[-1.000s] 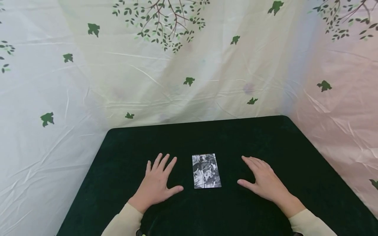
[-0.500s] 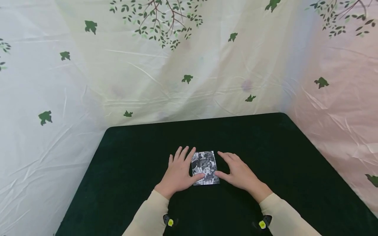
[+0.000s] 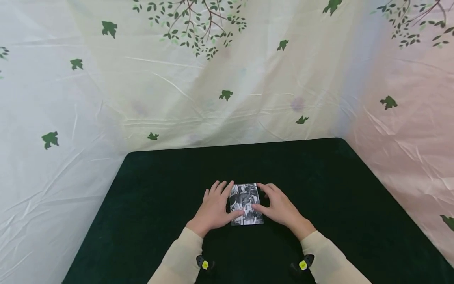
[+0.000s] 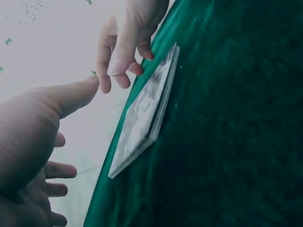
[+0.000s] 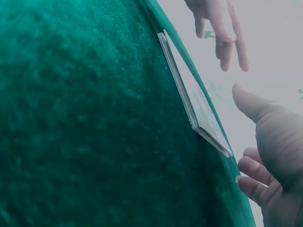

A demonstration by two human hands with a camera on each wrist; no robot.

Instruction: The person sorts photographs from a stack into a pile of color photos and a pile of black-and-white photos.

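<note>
Head view: left hand (image 3: 214, 209), right hand (image 3: 281, 208) spread, flanking booklet (image 3: 244, 197).

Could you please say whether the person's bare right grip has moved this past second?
Yes: in the head view, the right grip has moved left, away from the right edge of the dark green cloth table.

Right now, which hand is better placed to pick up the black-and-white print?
Left hand, marginally: in the head view, its thumb reaches slightly farther over the layered black-and-white print than that of the right hand. Close call: the hands flank opposite long edges, and neither grips it.
</note>
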